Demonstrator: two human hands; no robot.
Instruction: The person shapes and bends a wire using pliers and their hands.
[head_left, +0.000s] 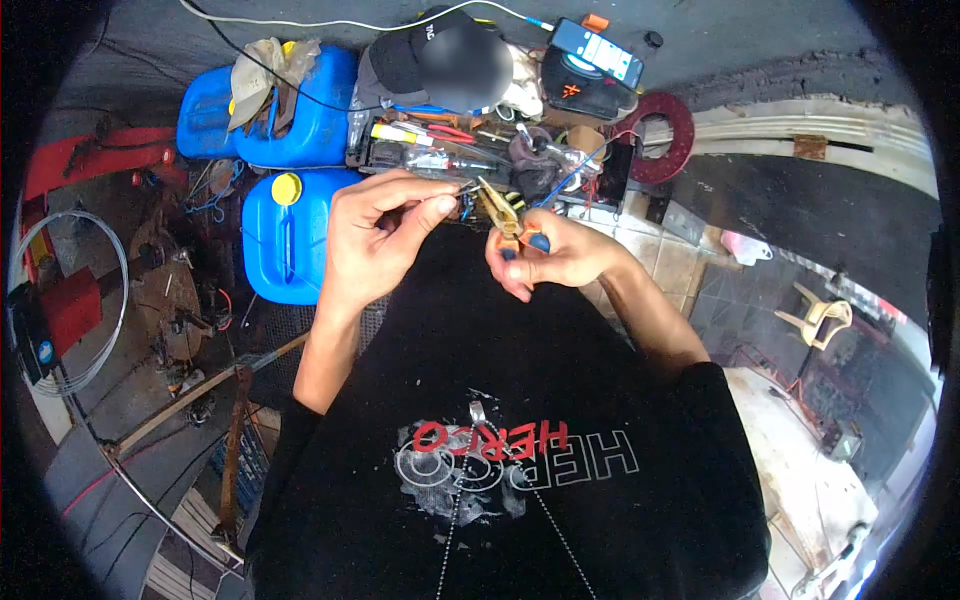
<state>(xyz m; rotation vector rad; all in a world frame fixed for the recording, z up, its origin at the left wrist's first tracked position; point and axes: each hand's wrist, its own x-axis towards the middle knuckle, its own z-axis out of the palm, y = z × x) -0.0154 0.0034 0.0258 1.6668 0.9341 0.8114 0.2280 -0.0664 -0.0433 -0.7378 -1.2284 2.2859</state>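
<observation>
My right hand (556, 254) is closed around the orange-and-blue handles of a pair of pliers (497, 208). The pliers' jaws point up and to the left, towards my other hand. Thumb and forefinger of my left hand (383, 232) are pinched on a small, thin, dark piece (467, 187) that sticks out towards the jaw tips. Whether the jaws touch that piece is too small to tell. Both hands are raised in front of my chest, near the edge of a cluttered tool tray (400, 157).
Blue jerrycans (290, 250) stand on the left. A phone (597, 52) and a cap (412, 58) lie behind the tool tray, beside a dark red ring (664, 140). A coiled cable (122, 290) hangs far left. A small cream chair (822, 318) stands at right.
</observation>
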